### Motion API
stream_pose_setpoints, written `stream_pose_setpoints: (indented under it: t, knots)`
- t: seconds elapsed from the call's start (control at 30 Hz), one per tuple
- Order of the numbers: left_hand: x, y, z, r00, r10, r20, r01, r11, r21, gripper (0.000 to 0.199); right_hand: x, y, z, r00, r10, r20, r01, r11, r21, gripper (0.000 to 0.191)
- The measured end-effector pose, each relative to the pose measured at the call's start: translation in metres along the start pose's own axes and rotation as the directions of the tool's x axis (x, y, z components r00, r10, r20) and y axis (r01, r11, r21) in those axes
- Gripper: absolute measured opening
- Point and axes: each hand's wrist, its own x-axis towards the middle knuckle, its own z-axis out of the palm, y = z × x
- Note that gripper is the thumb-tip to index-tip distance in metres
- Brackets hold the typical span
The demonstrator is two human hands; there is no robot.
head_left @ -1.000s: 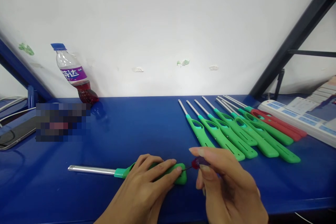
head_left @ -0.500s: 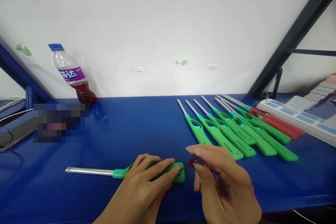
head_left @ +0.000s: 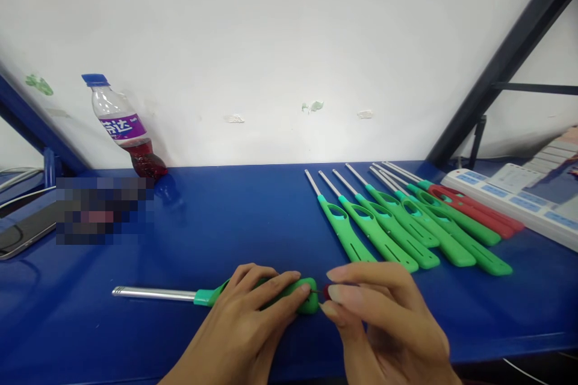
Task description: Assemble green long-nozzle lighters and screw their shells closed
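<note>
A green long-necked lighter (head_left: 205, 297) lies sideways on the blue table, its metal tube pointing left. My left hand (head_left: 253, 313) is closed over its handle and holds it against the tabletop, covering much of the green body. Between the thumb and fingers of my right hand (head_left: 388, 319) is a small screwdriver (head_left: 326, 292) with a red handle and a thin dark shaft. Its tip reaches the rounded butt end of the lighter, beside my left fingertips; the exact contact is too small to make out. My right fingers hide most of the screwdriver's handle.
Several green lighters (head_left: 383, 237) lie in a slanted row at right, with red ones (head_left: 478, 213) beyond them. A white power strip (head_left: 519, 204) borders them. At left stand a drink bottle (head_left: 124, 126) and a phone-like device (head_left: 31, 228). A white wall (head_left: 280, 54) rises behind.
My right hand has shifted slightly down and left and turned, with its fingers now covering more of the screwdriver's handle. My left hand and the lighter have stayed put.
</note>
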Motion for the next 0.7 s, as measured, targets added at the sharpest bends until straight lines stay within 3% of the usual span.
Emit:
stream_pose_setpoints:
  t: [0.2, 0.43, 0.57, 0.7]
  knots:
    - [0.0001, 0.0012, 0.0008, 0.999, -0.016, 0.029, 0.016, 1.000, 0.003, 0.035, 0.0002, -0.0019, -0.0005, 0.992, 0.056, 0.113, -0.060, 0.998, 0.032, 0.044]
    - [-0.0006, -0.0007, 0.0002, 1.000, 0.007, -0.030, -0.006, 1.000, 0.009, 0.035, -0.0022, -0.0087, 0.0024, 0.998, 0.042, -0.048, -0.043, 0.999, -0.020, 0.027]
    - [-0.0004, -0.0001, 0.0015, 0.997, 0.023, -0.077, -0.020, 0.999, 0.034, 0.033, -0.0010, -0.0083, 0.0007, 0.999, 0.003, -0.032, -0.005, 0.998, -0.065, 0.032]
    - [-0.0004, 0.0006, 0.0019, 0.999, 0.012, -0.046, -0.011, 1.000, 0.020, 0.035, -0.0017, -0.0038, -0.0017, 0.999, -0.006, 0.038, 0.010, 0.996, -0.089, 0.038]
